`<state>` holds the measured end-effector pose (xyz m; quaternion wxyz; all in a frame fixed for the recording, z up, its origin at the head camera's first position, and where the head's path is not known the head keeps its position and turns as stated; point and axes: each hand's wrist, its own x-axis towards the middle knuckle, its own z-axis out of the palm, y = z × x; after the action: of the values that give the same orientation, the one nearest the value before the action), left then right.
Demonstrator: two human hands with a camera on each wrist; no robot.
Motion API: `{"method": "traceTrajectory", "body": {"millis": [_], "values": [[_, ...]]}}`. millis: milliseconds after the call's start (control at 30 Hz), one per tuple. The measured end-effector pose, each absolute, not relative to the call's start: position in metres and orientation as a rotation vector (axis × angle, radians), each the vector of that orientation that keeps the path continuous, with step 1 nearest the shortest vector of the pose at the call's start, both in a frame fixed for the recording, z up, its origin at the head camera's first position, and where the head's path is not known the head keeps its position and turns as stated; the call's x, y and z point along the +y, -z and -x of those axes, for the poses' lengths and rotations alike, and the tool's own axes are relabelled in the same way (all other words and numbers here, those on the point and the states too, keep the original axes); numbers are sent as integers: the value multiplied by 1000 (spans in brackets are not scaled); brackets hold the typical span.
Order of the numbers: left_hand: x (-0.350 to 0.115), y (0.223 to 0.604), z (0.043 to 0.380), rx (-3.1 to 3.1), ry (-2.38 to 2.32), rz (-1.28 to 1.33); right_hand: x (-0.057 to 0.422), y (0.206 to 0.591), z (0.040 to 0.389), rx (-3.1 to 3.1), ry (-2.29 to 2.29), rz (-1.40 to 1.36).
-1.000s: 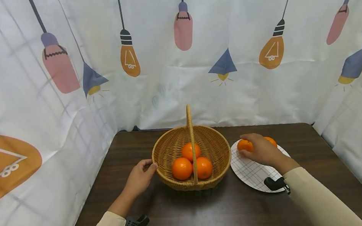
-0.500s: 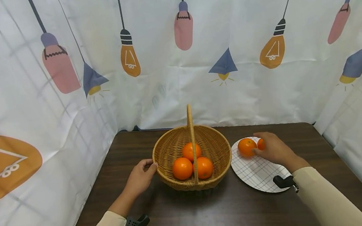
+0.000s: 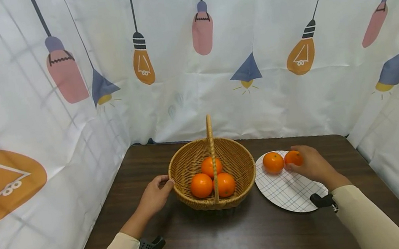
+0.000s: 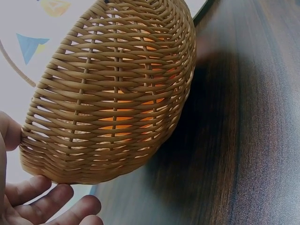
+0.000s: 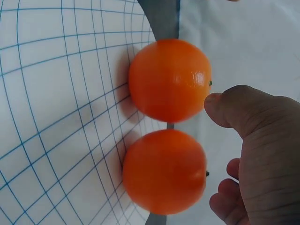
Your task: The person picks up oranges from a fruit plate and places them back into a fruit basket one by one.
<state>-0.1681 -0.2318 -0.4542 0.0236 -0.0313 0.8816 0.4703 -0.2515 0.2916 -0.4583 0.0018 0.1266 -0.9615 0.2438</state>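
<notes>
My left hand (image 3: 156, 194) pinches the left rim of a wicker basket (image 3: 242, 173), thumb and fingertips right at the edge. In the left wrist view the woven wall of the basket (image 4: 117, 93) fills the middle, with orange showing through its gaps. Inside it lie three oranges (image 3: 201, 185). To the right, a round white plate (image 3: 290, 194) with blue grid lines carries a left orange (image 3: 273, 162) and a right orange (image 3: 293, 158). My right hand (image 3: 314, 165) hovers at the right orange, fingers loosely spread and holding nothing; in the right wrist view its thumb (image 5: 225, 108) overlaps the upper orange's edge.
The basket's tall arched handle (image 3: 210, 140) rises above the rim. Everything stands on a dark brown wooden table (image 3: 208, 242). A white curtain (image 3: 186, 88) printed with lamps and bulbs hangs behind and at both sides.
My right hand has moved to the right, away from the left orange and over to the right one, uncovering both. The left hand and basket stay where they were.
</notes>
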Motion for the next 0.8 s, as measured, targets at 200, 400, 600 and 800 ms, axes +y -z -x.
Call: {"method": "traceTrajectory", "body": {"millis": [200, 400, 600, 800], "values": [[-232, 454, 168, 2728, -1463, 102, 299, 463, 254, -3006, -768, -395], [-232, 455, 168, 2737, -1468, 89, 306, 470, 256, -2991, -781, -388], [-231, 456, 167, 2747, -1459, 97, 312, 478, 258, -3001, -801, -373], [-231, 455, 166, 2746, -1446, 102, 314, 481, 259, -3008, -807, -351]]}}
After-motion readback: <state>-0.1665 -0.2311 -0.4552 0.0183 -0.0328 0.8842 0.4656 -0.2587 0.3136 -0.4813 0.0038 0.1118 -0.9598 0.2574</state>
